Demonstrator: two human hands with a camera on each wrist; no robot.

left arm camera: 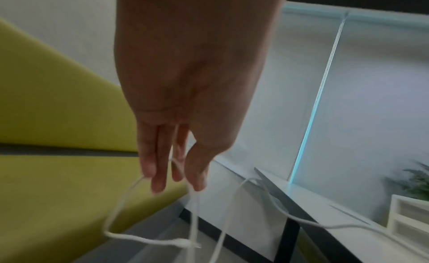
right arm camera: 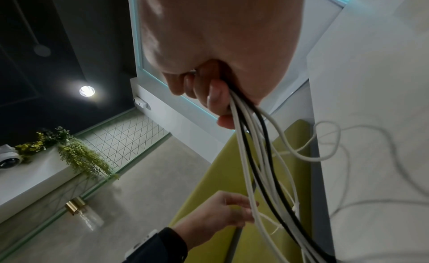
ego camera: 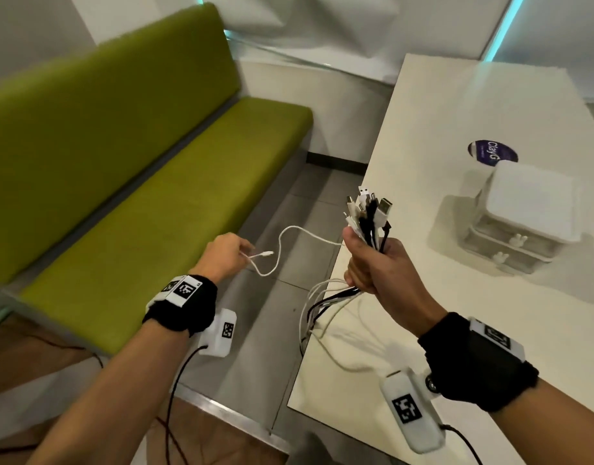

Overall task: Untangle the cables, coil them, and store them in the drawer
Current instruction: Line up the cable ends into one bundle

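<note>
Several cables [ego camera: 369,216] stand bunched in your right hand [ego camera: 376,266], its grip wrapped tight around them at the table [ego camera: 423,129] edge, drawer unit [ego camera: 523,223] beyond. Left wrist: your left hand [left arm camera: 185,101] pinches one white cable [left arm camera: 195,221] over open floor. Right wrist: strands hang beside the green bench [right arm camera: 209,193].

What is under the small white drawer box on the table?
The drawer box stands on the white table and covers part of a dark round sticker. The covered part cannot be seen.
</note>
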